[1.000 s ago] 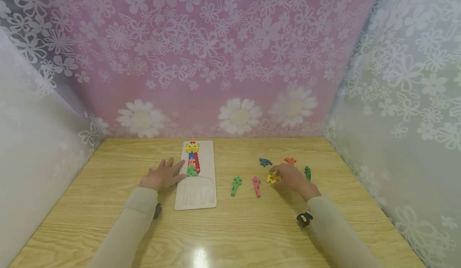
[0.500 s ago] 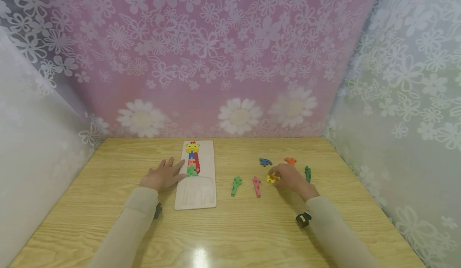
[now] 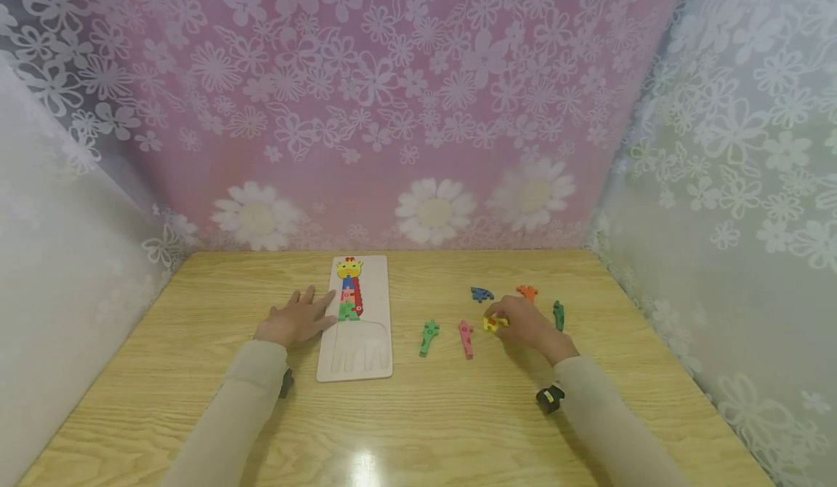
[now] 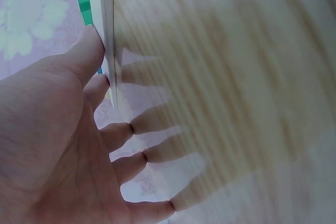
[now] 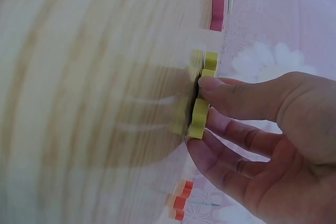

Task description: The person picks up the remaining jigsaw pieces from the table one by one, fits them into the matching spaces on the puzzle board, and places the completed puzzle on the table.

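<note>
My left hand [image 3: 296, 318] lies with fingers spread at the left edge of a wooden puzzle board [image 3: 375, 294]. Its thumb and index finger touch the board's edge, while the other fingertips meet the table in the left wrist view. Fitted into the board are a yellow giraffe head [image 3: 349, 268] and a neck of blue, pink, green and red pieces; the body and leg recess below holds no pieces. On the right, my right hand [image 3: 528, 325] pinches a yellow puzzle piece [image 5: 199, 119] between thumb and fingers, low over the table. The fingers partly cover this piece.
Loose pieces lie around the right hand: a light green one [image 3: 429, 338], a pink one [image 3: 466, 339], a blue one [image 3: 482, 294], an orange one [image 3: 527, 293] and a dark green one [image 3: 559, 315]. Flowered cloth [image 3: 418, 109] walls in the table [image 3: 418, 429].
The yellow piece has shifted very slightly left in my right hand's pinch. My left hand and the board stay where they were.
</note>
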Motion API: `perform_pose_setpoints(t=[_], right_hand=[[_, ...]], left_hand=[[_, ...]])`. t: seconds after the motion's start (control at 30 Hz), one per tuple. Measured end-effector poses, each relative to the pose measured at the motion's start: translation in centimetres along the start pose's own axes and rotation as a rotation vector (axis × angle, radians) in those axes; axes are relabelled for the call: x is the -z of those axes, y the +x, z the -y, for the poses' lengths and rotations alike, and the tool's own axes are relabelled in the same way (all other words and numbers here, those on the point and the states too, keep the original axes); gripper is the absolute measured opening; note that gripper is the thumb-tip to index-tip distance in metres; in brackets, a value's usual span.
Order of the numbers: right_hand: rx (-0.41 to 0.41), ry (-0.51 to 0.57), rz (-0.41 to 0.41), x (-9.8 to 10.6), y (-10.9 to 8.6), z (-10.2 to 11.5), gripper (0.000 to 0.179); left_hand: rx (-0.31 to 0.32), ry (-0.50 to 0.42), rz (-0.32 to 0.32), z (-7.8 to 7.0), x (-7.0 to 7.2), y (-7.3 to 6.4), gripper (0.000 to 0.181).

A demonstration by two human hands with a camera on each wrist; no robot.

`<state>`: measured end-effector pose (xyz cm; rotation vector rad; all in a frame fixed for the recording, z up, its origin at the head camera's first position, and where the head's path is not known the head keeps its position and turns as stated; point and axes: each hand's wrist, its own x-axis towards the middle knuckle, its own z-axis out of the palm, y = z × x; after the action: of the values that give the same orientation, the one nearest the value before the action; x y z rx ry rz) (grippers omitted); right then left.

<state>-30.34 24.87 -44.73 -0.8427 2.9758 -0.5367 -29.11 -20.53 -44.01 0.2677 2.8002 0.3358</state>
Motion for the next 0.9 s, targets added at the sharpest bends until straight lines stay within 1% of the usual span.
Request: perform_pose_setpoints(t=[0.2, 0.37, 0.7, 0.8, 0.9], right_hand=[[0.004, -0.013, -0.004, 0.1, 0.2, 0.1, 0.026], [0.007, -0.023, -0.026, 0.2, 0.2, 0.4, 0.027], [0.045, -0.052, -0.055, 0.5, 0.9, 2.2, 0.027], [0.073, -0.065, -0.075, 0.5, 1.2, 2.7, 0.027], [0.089, -0.04, -0.081, 0.5, 1.5, 3.2, 0.029]], left_hand=[[-0.002, -0.001, -0.004, 0.0, 0.1, 0.0, 0.069], [0.0, 0.003, -0.008, 0.1, 0.0, 0.1, 0.069], [0.011, -0.003, -0.003, -0.1, -0.1, -0.1, 0.07], [0.006, -0.001, -0.007, -0.1, -0.1, -0.1, 0.07], [0.006, 0.004, -0.009, 0.0, -0.2, -0.1, 0.069]])
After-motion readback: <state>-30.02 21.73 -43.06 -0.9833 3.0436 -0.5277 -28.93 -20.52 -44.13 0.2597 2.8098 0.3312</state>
